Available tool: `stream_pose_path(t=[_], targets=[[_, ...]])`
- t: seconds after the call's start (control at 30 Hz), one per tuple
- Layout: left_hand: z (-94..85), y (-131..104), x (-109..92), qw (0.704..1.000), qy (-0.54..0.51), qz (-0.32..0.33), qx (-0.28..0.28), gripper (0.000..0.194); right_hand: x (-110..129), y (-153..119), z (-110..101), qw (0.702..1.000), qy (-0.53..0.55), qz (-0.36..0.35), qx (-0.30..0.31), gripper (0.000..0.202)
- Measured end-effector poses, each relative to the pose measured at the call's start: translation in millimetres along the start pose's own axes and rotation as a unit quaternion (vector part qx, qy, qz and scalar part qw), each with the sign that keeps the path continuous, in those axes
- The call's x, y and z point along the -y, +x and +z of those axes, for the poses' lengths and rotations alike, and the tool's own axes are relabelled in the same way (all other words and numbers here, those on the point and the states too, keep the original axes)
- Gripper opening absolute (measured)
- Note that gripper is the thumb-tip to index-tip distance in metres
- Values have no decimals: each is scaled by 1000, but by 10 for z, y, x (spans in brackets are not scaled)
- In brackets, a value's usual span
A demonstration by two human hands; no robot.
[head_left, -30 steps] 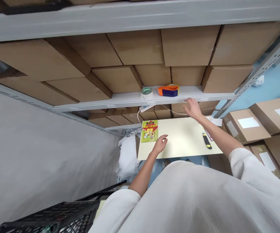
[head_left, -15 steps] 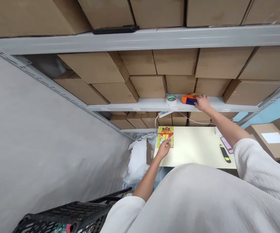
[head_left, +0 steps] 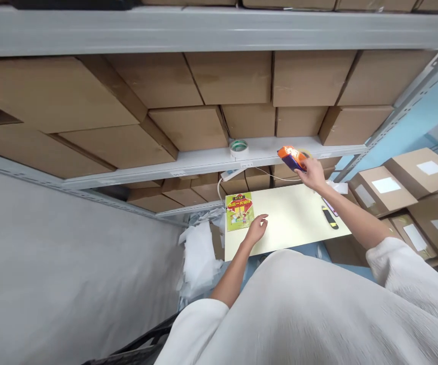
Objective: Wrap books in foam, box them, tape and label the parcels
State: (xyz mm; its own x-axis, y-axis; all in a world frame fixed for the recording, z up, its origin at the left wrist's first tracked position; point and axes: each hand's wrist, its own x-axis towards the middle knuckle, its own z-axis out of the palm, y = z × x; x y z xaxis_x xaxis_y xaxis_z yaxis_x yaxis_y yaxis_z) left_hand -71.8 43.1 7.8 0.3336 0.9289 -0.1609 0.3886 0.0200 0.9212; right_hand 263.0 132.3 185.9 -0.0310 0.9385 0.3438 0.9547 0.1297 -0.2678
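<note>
My right hand (head_left: 312,173) grips an orange and dark-blue tape dispenser (head_left: 292,158), held up in front of the middle shelf's edge. White marks show on its orange side, and a yellow rim shows behind it. Over the pale table, my left hand (head_left: 257,229) hangs with its fingers loosely apart and nothing in them. Just left of that hand lies a yellow-green picture book (head_left: 239,212) with a red title band, flat at the table's left end. Toward the right end lies a black and yellow box cutter (head_left: 330,217), beside a partly hidden phone (head_left: 329,205).
A white tape roll (head_left: 239,148) stands on the metal shelf (head_left: 199,161), before cardboard boxes (head_left: 230,76). A power strip (head_left: 232,174) and cable sit below. Labelled cartons (head_left: 386,185) are stacked right. White wrapping (head_left: 202,258) lies left of the table (head_left: 291,223).
My right hand has lifted the tape dispenser off the shelf and tilted it. My left hand has come off the book to its right. The view has swung right.
</note>
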Motion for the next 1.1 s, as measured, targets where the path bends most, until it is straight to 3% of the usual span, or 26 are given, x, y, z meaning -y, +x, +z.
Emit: stream_pose_path(t=[0.1, 0.23, 0.4, 0.53, 0.7, 0.97, 1.1], targets=[[218, 37, -117, 1000, 0, -5, 15, 32, -210, -510, 63, 998, 17, 54, -5, 28], [444, 33, -234, 999, 14, -12, 30, 31, -466, -1135, 313, 982, 36, 178, 49, 21], [591, -70, -270, 999, 27, -24, 35, 33, -688, -1772, 754, 937, 44, 317, 138, 18], [667, -171, -251, 997, 43, -49, 35, 34, -861, -2116, 1042, 917, 37, 355, 176, 16], [782, -275, -227, 996, 58, -61, 17, 33, -1082, -2274, 1252, 914, 32, 356, 192, 17], [907, -511, -236, 993, 80, -88, -5, 35, -1156, -2048, 1475, 892, 36, 385, 235, 27], [931, -603, -228, 991, 85, -104, -19, 35, -1169, -2035, 1556, 895, 44, 373, 243, 30]])
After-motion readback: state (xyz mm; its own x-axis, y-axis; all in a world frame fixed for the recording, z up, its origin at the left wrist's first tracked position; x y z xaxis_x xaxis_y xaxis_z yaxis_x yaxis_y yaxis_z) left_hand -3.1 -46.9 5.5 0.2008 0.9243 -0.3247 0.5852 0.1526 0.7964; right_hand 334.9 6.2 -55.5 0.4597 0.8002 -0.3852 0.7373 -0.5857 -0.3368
